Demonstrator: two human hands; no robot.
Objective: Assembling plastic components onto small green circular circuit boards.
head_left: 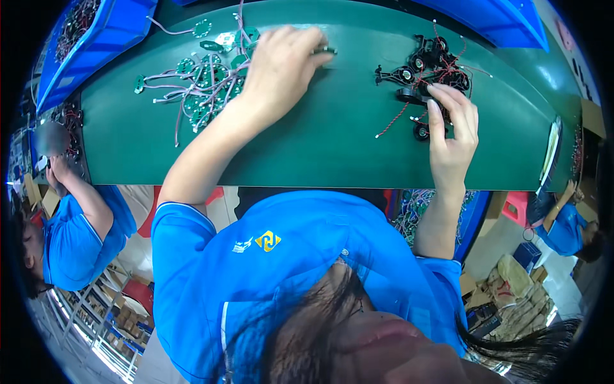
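My left hand [284, 67] is at the far middle of the green table, fingers closed in a pinch on a small green circuit board [327, 50], seen edge-on. Left of it lies a loose pile of round green circuit boards [208, 80] with pale purple-grey wires and white plugs. At the right, my right hand [455, 121] has its thumb and forefinger around the end of a black plastic part [409, 96]. Several more black parts [441, 57] with round pieces and twisted red-and-black wires are heaped just beyond that hand.
Blue bins stand at the far left [96, 51] and far right [492, 19]. Below the table's near edge, at right, a blue container [473, 221] holds wired boards. Co-workers in blue shirts sit at left [77, 237] and right [564, 233].
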